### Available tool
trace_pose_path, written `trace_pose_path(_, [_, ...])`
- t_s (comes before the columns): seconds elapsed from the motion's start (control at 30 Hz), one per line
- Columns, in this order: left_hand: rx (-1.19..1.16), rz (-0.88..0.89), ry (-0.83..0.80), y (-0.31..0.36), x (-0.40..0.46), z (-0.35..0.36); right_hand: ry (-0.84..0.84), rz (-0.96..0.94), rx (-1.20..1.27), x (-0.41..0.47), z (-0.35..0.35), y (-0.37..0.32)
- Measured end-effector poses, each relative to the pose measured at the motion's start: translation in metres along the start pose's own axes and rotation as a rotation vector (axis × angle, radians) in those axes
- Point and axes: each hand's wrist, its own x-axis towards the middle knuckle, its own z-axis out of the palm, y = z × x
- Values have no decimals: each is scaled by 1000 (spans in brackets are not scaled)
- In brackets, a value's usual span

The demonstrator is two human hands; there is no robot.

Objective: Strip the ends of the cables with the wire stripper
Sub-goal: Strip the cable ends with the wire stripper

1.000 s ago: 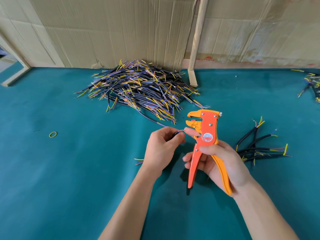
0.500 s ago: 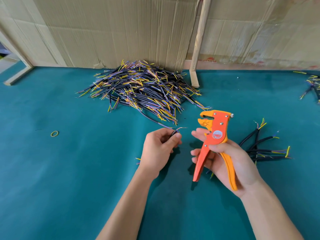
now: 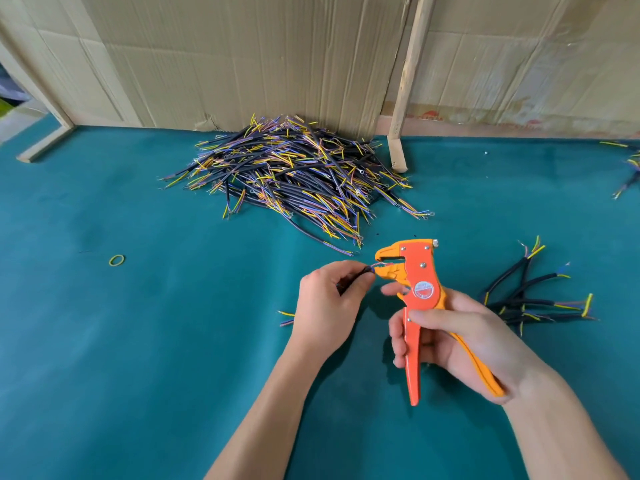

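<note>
Left hand [image 3: 325, 306] and right hand [image 3: 460, 344] side by side above table [image 3: 138, 341], wire stripper [image 3: 414, 306] in right, cable [image 3: 363, 270] end at its jaws. Cable pile [image 3: 287, 178] behind; smaller cable bunch [image 3: 530, 296] right; rubber band [image 3: 116, 260] left.

Makeshift workshop bench, teal felt tabletop [image 3: 138, 341], cardboard sheets [image 3: 242, 57] as backdrop, heaped cut cables [image 3: 291, 174]

Work surface: a table covered in teal cloth [image 3: 121, 358]. A large heap of cut cables [image 3: 287, 178] lies at the back edge. A smaller group of black cables [image 3: 530, 299] lies at right. A yellow-green rubber band [image 3: 116, 260] lies at left, well apart from both.
</note>
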Motion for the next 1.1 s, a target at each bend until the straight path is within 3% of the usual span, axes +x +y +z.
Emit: trace_pose_path(1.1, [173, 137, 27, 7, -6, 3, 81, 2, -146, -3, -1, -1])
